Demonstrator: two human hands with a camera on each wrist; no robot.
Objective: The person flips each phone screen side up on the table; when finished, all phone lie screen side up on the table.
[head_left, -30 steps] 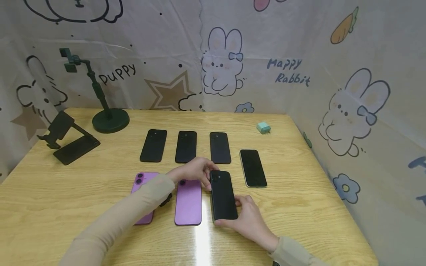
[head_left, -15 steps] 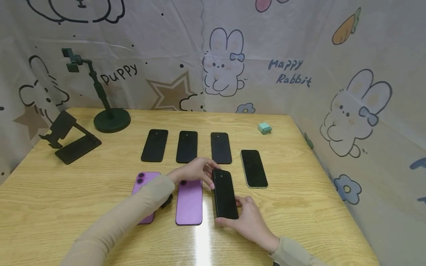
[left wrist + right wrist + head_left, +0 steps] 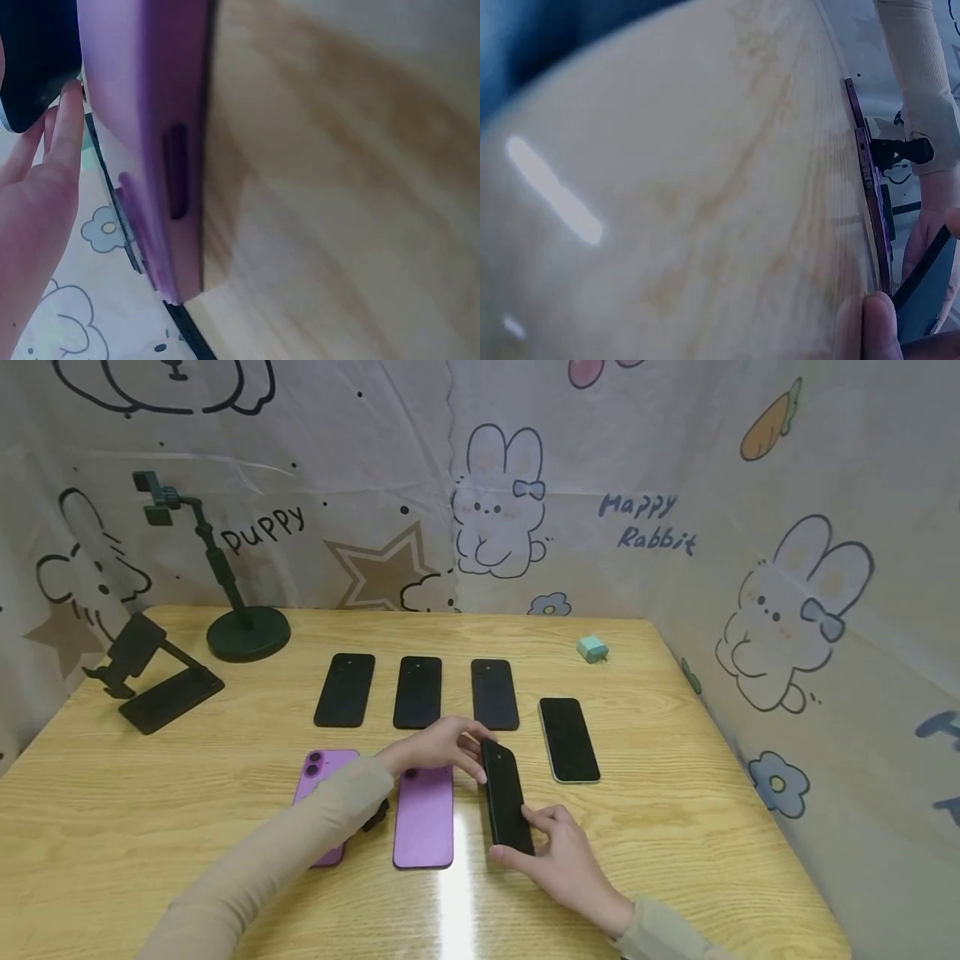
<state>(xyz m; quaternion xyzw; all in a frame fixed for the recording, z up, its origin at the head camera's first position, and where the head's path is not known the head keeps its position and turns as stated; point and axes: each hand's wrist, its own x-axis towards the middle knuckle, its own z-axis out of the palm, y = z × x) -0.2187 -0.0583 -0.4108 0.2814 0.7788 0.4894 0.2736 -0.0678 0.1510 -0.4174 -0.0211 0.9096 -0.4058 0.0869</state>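
A black phone is tilted up on its long side between my two hands, its camera end away from me. My left hand pinches its upper left edge, reaching across the purple phones. With thumb and fingers, my right hand grips the lower right corner. One purple phone lies back up under my left wrist; another purple phone is partly covered by the sleeve. In the left wrist view, the fingers touch the dark phone. The right wrist view shows the held phone beside the right fingertips.
Three black phones lie in a back row. A phone with a pale frame lies screen up at right. Behind are a mint charger plug, a green stand and a black folding holder. A printed curtain borders the wooden table.
Between my hands the black phone has tipped from nearly flat to steeply tilted, its left side rising. Both hands stay on it, and the other phones have not moved.
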